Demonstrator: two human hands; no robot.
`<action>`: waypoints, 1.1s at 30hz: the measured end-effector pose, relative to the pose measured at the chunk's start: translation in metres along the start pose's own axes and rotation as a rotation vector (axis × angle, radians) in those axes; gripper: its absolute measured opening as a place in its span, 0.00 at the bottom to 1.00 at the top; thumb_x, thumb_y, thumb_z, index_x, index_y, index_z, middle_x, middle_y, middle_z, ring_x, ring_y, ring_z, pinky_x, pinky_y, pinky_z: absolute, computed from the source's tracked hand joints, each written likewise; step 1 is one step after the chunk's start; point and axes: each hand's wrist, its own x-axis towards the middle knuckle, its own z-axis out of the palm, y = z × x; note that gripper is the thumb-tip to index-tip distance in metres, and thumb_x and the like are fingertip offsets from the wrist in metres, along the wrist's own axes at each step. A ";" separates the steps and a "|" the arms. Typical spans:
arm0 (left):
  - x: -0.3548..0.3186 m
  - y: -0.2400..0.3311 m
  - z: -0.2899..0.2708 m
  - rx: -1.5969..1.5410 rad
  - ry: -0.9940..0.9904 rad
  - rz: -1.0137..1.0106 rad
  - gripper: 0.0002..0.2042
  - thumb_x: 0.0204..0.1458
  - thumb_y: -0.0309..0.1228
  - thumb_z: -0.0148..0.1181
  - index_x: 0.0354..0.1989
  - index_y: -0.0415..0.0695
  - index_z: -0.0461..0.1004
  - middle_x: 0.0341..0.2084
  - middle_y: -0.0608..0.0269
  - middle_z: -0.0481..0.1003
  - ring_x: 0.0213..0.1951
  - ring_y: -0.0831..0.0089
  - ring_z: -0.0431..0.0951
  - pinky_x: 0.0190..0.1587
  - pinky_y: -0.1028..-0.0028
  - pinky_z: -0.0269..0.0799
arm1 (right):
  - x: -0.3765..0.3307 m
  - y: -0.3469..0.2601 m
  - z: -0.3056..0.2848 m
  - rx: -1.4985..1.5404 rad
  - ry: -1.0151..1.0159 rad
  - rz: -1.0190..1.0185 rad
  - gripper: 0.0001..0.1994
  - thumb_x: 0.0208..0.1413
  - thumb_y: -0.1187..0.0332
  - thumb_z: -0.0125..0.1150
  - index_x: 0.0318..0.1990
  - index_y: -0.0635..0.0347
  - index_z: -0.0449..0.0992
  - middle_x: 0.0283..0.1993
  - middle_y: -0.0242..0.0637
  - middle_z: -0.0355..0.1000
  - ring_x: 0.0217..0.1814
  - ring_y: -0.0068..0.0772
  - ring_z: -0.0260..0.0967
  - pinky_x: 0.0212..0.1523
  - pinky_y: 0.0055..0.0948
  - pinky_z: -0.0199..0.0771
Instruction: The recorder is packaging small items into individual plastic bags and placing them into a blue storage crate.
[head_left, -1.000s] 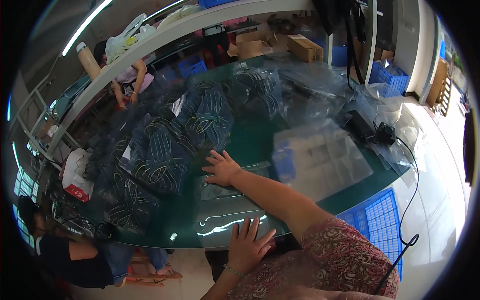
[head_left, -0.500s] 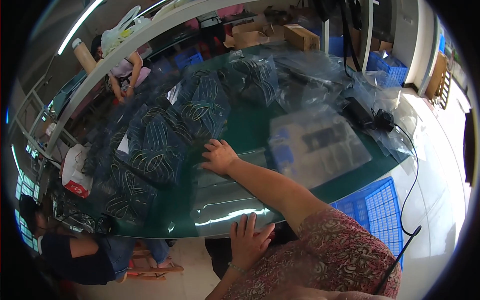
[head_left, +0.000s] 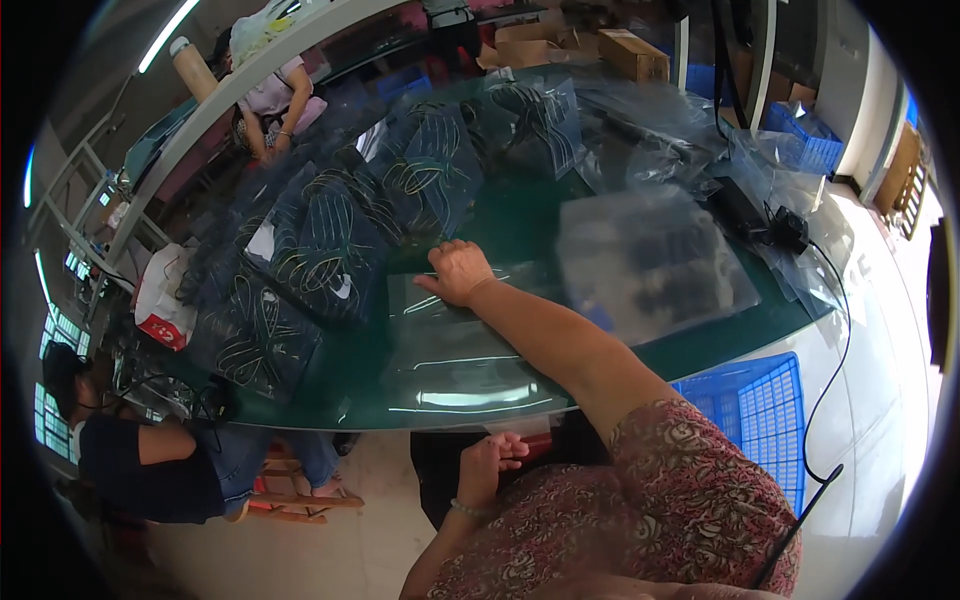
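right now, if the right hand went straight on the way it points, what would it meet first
Most likely the bags of yellowish wires, just past some green tabletop: the right hand points forward and left. How high they rise is hard to judge here.

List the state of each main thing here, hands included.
Right hand: on the clear plastic sheeting, fingers curled
Left hand: off the green table, fingers bent, contents unclear
Clear plastic sheeting: lying flat
Translucent plastic: flat, beside the sheeting
Cables: looped, bagged
Blue basket: open-topped
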 end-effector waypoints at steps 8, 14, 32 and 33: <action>-0.023 0.001 -0.037 -0.236 -0.008 0.090 0.16 0.68 0.39 0.45 0.45 0.39 0.74 0.39 0.50 0.81 0.43 0.61 0.82 0.46 0.65 0.79 | 0.005 -0.048 -0.087 0.458 -0.139 0.234 0.22 0.59 0.46 0.57 0.37 0.60 0.77 0.35 0.48 0.77 0.42 0.42 0.77 0.41 0.41 0.74; -0.058 0.015 -0.062 -0.425 0.445 0.314 0.18 0.69 0.44 0.43 0.43 0.40 0.72 0.31 0.56 0.80 0.35 0.64 0.81 0.41 0.65 0.78 | -0.047 -0.056 -0.152 1.074 -0.362 0.249 0.13 0.64 0.59 0.58 0.38 0.61 0.75 0.30 0.28 0.71 0.29 0.17 0.64 0.31 0.20 0.65; -0.114 0.046 -0.086 0.685 1.053 0.913 0.22 0.56 0.41 0.61 0.50 0.35 0.68 0.59 0.47 0.68 0.59 0.59 0.69 0.63 0.57 0.63 | -0.174 -0.080 -0.148 1.370 -0.044 -0.001 0.01 0.63 0.74 0.58 0.38 0.61 0.73 0.33 0.31 0.69 0.33 0.20 0.62 0.36 0.21 0.64; -0.120 0.056 -0.080 0.691 1.061 0.908 0.22 0.56 0.41 0.61 0.50 0.35 0.68 0.59 0.47 0.68 0.59 0.59 0.69 0.63 0.57 0.63 | -0.177 -0.089 -0.147 1.381 -0.076 -0.016 0.01 0.63 0.75 0.57 0.38 0.62 0.73 0.34 0.31 0.70 0.33 0.20 0.62 0.36 0.22 0.64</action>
